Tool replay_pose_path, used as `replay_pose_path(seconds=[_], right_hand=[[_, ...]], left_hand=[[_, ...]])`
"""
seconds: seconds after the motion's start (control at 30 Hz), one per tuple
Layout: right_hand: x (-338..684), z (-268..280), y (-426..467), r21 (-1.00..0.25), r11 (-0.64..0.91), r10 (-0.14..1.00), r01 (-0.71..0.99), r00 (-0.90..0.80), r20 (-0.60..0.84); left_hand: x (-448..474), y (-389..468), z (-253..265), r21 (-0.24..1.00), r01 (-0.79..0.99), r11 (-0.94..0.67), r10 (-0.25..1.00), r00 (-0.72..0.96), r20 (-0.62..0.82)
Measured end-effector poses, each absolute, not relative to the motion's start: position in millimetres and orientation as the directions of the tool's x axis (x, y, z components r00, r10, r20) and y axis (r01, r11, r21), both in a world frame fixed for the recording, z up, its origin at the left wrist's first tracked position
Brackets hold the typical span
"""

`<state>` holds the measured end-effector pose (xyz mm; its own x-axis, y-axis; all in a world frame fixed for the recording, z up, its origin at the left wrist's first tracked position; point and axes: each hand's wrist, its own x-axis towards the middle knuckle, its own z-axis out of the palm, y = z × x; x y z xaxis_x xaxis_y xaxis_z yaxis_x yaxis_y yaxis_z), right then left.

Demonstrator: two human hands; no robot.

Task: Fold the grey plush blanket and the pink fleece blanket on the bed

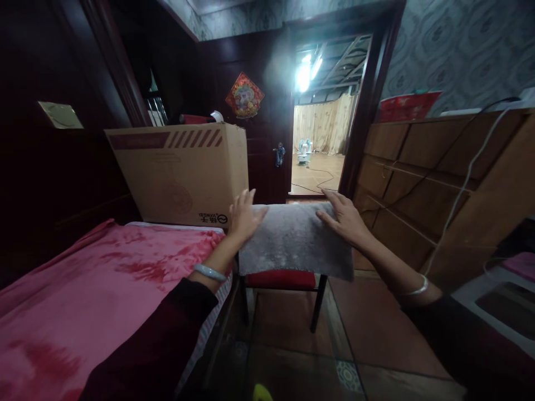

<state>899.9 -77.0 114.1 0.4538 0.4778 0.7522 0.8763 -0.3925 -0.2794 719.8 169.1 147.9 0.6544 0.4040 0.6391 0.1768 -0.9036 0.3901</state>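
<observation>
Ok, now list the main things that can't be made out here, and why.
All in the head view:
Palms of the left hand and right hand: hidden by the hands' own backs.
Red seat: mostly hidden by the grey cloth.
Yellow thing: cut off by the bottom edge.
Contents of the cardboard box: hidden by its walls.
Ceiling lamp: outline lost in glare.

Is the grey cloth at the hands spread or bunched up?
Spread: the grey cloth shows a broad, nearly smooth face between the left hand and right hand.

Head-worn view, facing forward and down, hands (243,219) near.
</observation>
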Motion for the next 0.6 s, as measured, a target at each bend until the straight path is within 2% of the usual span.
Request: replay_pose_path(seconds=[0.07, 0.1, 0.17, 0.23, 0.37, 0.47, 0.6], right_hand=[[889, 119, -65, -0.14, -0.404, 0.555, 0.904, 0.364, 0.748], [885, 118, -60, -0.079, -0.413, 0.602, 0.907, 0.337, 0.724], [881, 112, -52, 0.016, -0.431, 0.687, 0.902, 0.317, 0.654], [880, 106, -49, 0.067, -0.448, 0.73, 0.892, 0.322, 0.603], [877, 103, -52, 0.098, -0.46, 0.748, 0.883, 0.325, 0.579], [874, 105, -55, 0.094, -0.458, 0.761, 0.884, 0.335, 0.556], [884, 95, -56, 0.05, -0.439, 0.734, 0.897, 0.326, 0.596]], left_hand=[[726, 153, 146, 0.169, 0.119, -0.978, 0.202, 0.728, 0.655], [729, 147, 143, 0.077, 0.095, -0.992, 0.122, 0.777, 0.617], [734, 139, 132, -0.036, 0.067, -0.997, 0.04, 0.867, 0.497], [737, 138, 122, -0.068, 0.063, -0.996, 0.028, 0.906, 0.422], [737, 140, 117, -0.055, 0.071, -0.996, 0.042, 0.909, 0.415], [729, 138, 120, -0.046, 0.077, -0.996, 0.055, 0.926, 0.373], [691, 134, 104, -0.078, 0.147, -0.986, 0.107, 0.918, 0.381]])
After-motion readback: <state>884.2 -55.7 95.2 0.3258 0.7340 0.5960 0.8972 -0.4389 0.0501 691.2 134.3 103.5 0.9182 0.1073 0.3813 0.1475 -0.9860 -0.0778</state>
